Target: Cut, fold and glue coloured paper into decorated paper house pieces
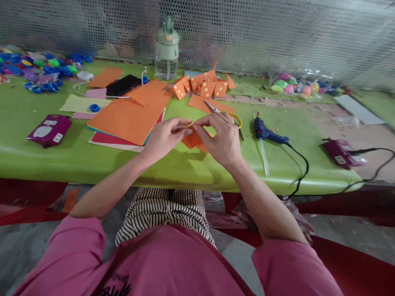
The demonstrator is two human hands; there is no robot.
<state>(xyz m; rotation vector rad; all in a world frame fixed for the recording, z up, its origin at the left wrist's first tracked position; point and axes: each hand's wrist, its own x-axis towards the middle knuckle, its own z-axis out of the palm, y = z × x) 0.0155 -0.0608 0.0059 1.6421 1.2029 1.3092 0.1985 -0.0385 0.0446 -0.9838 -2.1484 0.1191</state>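
My left hand (pixel 165 133) and my right hand (pixel 221 137) meet over the table, fingertips pinched together. Between them is a small yellow strip (pixel 191 124), possibly paper; most of it is hidden by my fingers. Directly below lie cut orange paper pieces (pixel 191 140), partly covered by my right hand. A pair of scissors (pixel 212 107) with yellow handles lies just behind that hand, blades pointing back left. Farther back stand folded orange paper figures (pixel 212 84) with pale square spots. To the left of my left hand is a stack of orange paper sheets (pixel 132 117), with other colours underneath.
A water bottle (pixel 167 53) stands by the mesh wall. On the right lie a blue glue gun (pixel 268 133) with a cord and a purple box (pixel 344 153). Another purple box (pixel 49 130), a phone (pixel 123 85) and a pile of coloured plastic pieces (pixel 46 70) are on the left.
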